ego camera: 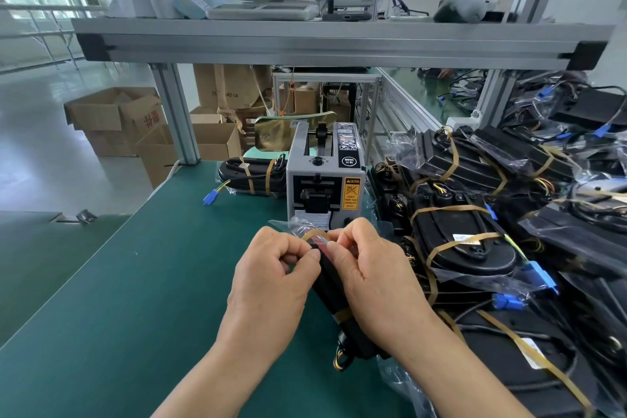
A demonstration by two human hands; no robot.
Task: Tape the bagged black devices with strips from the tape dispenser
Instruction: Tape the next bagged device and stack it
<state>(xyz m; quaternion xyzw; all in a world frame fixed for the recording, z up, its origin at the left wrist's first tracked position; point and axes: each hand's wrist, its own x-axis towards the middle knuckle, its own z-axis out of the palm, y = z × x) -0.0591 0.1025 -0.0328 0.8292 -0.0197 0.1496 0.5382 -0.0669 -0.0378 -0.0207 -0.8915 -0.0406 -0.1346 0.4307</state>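
A bagged black device [334, 285] is held over the middle of the tabletop [135, 282], just before the tape dispenser [324, 180]. A tape strip [314, 234] arched over its far end is pinched by curled fingers of the left hand [271, 268] and right hand [369, 268]. Pressed down unevenly, the strip could be creased or stuck to itself.

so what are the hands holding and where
The left hand and right hand pinch an amber tape strip at the far end of the bagged black device, one from each side.
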